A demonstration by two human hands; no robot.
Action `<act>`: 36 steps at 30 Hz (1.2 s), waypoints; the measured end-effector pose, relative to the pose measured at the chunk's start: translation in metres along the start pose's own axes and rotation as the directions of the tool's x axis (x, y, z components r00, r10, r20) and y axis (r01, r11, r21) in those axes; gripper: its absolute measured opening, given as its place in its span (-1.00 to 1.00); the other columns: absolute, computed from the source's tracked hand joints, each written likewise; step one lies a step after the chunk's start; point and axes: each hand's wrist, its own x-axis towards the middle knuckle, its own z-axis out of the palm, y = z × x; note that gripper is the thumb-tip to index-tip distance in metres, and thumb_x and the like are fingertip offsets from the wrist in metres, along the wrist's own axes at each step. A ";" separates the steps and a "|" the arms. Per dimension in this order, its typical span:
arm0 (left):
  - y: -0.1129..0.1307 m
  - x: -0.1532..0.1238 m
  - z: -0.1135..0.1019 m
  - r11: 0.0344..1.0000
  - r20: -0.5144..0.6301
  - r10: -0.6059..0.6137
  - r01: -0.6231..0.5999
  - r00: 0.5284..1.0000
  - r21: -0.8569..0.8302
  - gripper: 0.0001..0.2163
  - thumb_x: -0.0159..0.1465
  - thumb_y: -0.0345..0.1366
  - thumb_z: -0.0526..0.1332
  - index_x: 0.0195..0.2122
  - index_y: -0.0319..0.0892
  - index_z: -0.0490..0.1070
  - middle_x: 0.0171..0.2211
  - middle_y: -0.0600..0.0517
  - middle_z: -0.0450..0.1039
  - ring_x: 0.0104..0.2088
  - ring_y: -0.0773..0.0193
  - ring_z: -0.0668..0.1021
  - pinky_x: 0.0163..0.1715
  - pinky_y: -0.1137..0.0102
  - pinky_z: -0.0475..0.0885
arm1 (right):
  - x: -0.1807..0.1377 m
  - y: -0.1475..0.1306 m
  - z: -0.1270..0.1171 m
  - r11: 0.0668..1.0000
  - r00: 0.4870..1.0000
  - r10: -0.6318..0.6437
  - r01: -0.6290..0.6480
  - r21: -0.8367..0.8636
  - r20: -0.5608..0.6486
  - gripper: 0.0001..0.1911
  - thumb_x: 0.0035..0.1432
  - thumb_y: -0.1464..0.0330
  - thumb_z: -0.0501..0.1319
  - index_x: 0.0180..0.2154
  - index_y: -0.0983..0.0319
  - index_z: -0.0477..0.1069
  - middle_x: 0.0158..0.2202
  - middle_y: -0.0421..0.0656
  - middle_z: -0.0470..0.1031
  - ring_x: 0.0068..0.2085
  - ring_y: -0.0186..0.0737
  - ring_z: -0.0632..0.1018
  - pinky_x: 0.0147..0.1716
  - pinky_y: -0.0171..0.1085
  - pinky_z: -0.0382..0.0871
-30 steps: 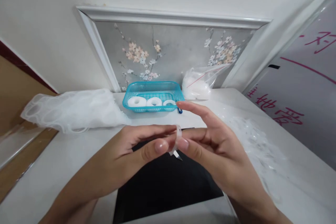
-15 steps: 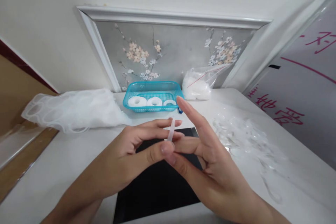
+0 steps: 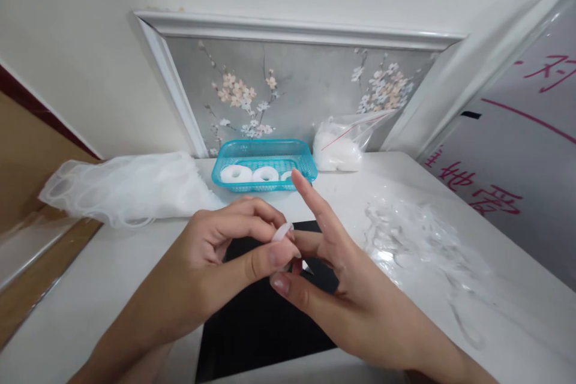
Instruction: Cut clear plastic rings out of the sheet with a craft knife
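Head view: right hand partly before blue basket.

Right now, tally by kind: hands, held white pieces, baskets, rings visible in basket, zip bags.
Hands, left hand and right hand: 2
Held white piece: 1
Basket: 1
Rings visible in basket: 3
Zip bag: 1
Total: 8

- Curved white piece in my left hand: plastic by its look, smooth, faintly translucent.
- Blade tip: bright, smooth metal.
- Basket: blue plastic, glossy, see-through, perforated.
- Bag: thin, clear plastic film, shiny.
- Heaped scraps to my right: clear, crinkled, glossy plastic.
- Mat before me: black, smooth, matt.
- Tabletop: white, smooth, softly sheened.
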 end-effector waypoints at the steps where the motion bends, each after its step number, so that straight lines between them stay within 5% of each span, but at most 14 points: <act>1: 0.000 -0.001 -0.001 0.999 -0.007 0.008 -0.008 1.000 0.046 -0.85 0.30 -0.13 0.33 -0.34 0.01 0.67 -0.26 0.05 0.53 -0.19 0.21 0.60 -0.03 0.32 0.51 | 0.000 0.000 0.000 1.000 1.000 -0.005 0.005 0.010 -0.002 -0.03 0.28 0.45 0.22 0.44 -0.08 -0.38 0.08 -0.11 0.56 -0.17 -0.20 0.62 -0.14 -0.10 0.60; 10: 0.005 -0.004 -0.003 0.954 -0.020 0.074 -0.065 0.997 0.293 -0.81 0.33 -0.11 0.29 -0.38 0.07 0.66 0.01 0.06 0.51 0.14 0.10 0.49 0.20 0.23 0.40 | 0.003 -0.002 -0.011 0.978 0.994 0.039 -0.017 0.207 -0.103 -0.15 0.24 0.41 0.31 0.40 -0.09 -0.05 -0.06 -0.12 0.62 0.02 -0.05 0.62 0.05 0.04 0.51; 15: 0.003 -0.005 0.000 0.915 -0.001 0.046 -0.042 0.999 0.402 -0.85 0.31 -0.14 0.31 -0.39 0.10 0.65 0.16 0.13 0.42 0.25 0.06 0.40 0.30 0.12 0.28 | 0.004 -0.007 -0.012 0.949 0.983 0.062 -0.004 0.315 -0.174 -0.29 0.21 0.35 0.36 0.31 -0.11 0.18 -0.19 -0.17 0.67 -0.04 0.00 0.67 0.02 0.11 0.54; 27: -0.004 -0.001 0.004 0.843 0.043 0.124 -0.128 0.991 0.523 -0.83 0.31 -0.15 0.31 -0.42 0.05 0.62 0.09 0.12 0.47 0.23 0.09 0.41 0.21 0.19 0.39 | 0.005 -0.007 -0.007 0.990 0.959 0.039 0.002 0.143 -0.281 -0.33 0.20 0.36 0.36 0.28 -0.07 0.25 -0.08 -0.14 0.64 -0.15 -0.07 0.70 -0.11 -0.02 0.63; 36: -0.005 -0.002 0.004 0.802 0.052 0.150 -0.152 0.987 0.578 -0.83 0.31 -0.18 0.31 -0.42 0.06 0.62 0.12 0.14 0.46 0.24 0.12 0.39 0.22 0.19 0.36 | 0.003 -0.005 -0.007 0.996 0.946 0.005 0.024 0.086 -0.323 -0.32 0.25 0.34 0.31 0.32 -0.11 0.17 0.06 -0.11 0.59 -0.03 -0.04 0.66 -0.15 -0.07 0.64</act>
